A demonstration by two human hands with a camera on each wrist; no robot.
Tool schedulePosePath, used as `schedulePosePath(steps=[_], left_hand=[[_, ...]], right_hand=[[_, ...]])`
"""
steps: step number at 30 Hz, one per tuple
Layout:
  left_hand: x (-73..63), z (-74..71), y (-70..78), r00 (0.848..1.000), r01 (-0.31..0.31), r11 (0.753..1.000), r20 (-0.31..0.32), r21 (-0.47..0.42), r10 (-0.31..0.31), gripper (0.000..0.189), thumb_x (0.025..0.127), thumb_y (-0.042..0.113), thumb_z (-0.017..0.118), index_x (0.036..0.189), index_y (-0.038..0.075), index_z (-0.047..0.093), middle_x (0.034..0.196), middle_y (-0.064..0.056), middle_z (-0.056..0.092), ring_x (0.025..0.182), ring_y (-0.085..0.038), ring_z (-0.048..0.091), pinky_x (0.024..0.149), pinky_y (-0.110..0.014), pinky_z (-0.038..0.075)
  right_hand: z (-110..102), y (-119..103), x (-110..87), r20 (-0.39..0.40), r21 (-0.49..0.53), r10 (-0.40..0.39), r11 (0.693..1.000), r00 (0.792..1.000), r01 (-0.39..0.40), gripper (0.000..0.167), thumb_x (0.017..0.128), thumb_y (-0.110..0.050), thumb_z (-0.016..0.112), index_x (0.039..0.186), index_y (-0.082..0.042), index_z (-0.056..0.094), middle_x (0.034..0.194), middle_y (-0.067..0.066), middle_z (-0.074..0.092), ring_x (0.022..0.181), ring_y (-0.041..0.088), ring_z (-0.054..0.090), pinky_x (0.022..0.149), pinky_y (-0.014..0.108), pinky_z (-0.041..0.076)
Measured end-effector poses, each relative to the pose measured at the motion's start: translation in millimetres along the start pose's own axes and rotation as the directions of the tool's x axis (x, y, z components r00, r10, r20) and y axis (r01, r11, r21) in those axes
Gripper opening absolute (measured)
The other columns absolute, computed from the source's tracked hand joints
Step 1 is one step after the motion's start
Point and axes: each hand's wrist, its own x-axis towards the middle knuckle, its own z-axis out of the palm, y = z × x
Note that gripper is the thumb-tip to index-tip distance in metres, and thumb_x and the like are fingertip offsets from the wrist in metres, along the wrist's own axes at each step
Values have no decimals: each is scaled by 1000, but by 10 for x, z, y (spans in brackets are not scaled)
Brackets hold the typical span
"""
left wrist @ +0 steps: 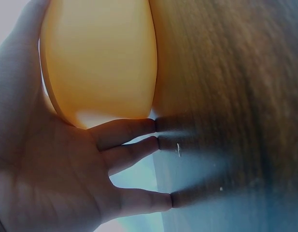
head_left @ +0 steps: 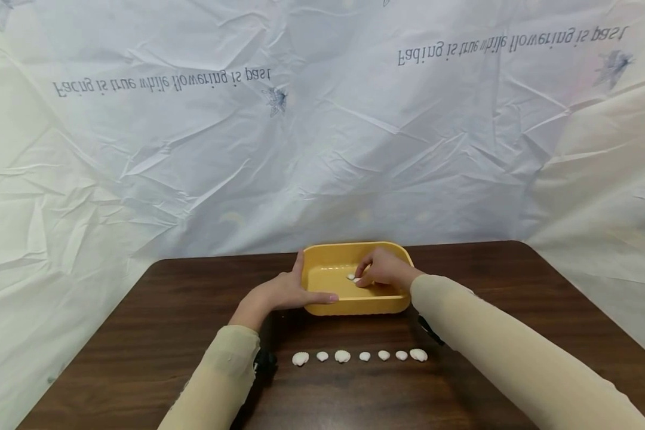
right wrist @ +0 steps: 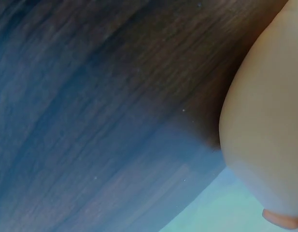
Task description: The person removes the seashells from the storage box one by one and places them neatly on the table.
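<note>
A yellow rectangular tub (head_left: 333, 307) stands near the table's back edge. My left hand (head_left: 282, 291) rests against its left front corner, thumb along the front rim. In the left wrist view, the straight, spread fingers (left wrist: 127, 159) reach down to the tabletop beside the tub. My right hand (head_left: 384, 269) dips inside the tub, thumb and forefinger pinching a small white seashell (head_left: 357, 280). Beside those fingertips, another small seashell (head_left: 350, 276) lies on the tub floor. The right wrist view shows only the tub's outer wall (right wrist: 264, 116) and no fingers working.
In front of the tub, several white seashells, such as a larger scallop shell (head_left: 342, 356), lie in a straight row on the dark wooden table (head_left: 156, 358). A white printed sheet (head_left: 355, 149) hangs behind the table's back edge.
</note>
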Motion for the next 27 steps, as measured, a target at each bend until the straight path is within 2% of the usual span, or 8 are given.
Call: schedulePosePath(steps=[9,16,23,27], left_hand=[[-3,-23,25,1000,-1,1000,-2,11,1,149,73,92,70,170,23,-20,163,-31,43,146,-40,53,115,-54,48],[-4,-20,14,1000,-3,1000,2,-1,3,149,73,91,71,170,24,-20,165,-32,40,150,-42,49,117,-55,46],[-16,-8,8,1000,-4,1000,2,-7,4,148,74,90,71,170,24,-19,164,-32,41,149,-42,50,116,-55,47],[-17,-9,13,1000,-8,1000,0,-7,8,148,74,90,71,170,23,-19,164,-31,42,148,-41,52,116,-55,47]], right_hand=[[-9,-42,-60,-12,-3,3,1000,1000,-3,10,90,-19,88,95,-11,83,98,5,72,73,19,54,65,28,47],[10,-44,-54,4,21,11,1000,1000,-11,10,88,-18,89,92,-11,83,94,5,71,73,20,54,65,28,47],[26,-38,-55,16,7,11,1000,1000,-11,10,89,-19,89,93,-13,83,104,6,71,80,21,55,69,29,47],[20,-45,-73,18,6,-4,1000,1000,4,11,89,-19,89,93,-11,82,102,7,70,78,21,54,68,29,46]])
